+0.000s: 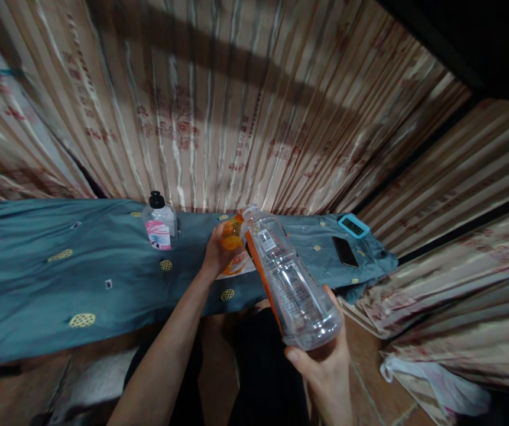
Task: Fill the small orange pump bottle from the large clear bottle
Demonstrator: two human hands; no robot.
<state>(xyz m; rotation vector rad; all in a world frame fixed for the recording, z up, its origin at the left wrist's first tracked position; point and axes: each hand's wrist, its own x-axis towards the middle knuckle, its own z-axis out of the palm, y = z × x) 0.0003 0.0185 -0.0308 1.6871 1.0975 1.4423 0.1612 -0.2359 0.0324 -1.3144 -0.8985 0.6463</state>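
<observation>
Striped, satiny curtains (pixel 245 118) in beige and dull red hang behind a long low surface covered with a teal cloth (pixel 36 278) dotted with small yellow motifs. Near the middle of the cloth, the left hand (pixel 216 251) is wrapped around a bottle of orange liquid (pixel 233 242), which stands on the cloth; the fingers hide much of it. The right hand (pixel 325 355) grips the base of a large clear plastic bottle (pixel 289 278) with an orange-edged label. This bottle looks empty and is tipped steeply, its open mouth pointing at the top of the orange bottle, touching or just beside it; which cannot be told. To the left, apart from both hands, stands a small clear bottle with a black cap and pink label (pixel 159 223). At the right end of the cloth lie a dark phone (pixel 345 251) and a small turquoise-framed device (pixel 353 225). Reddish floor tiles (pixel 369 390) show below.
</observation>
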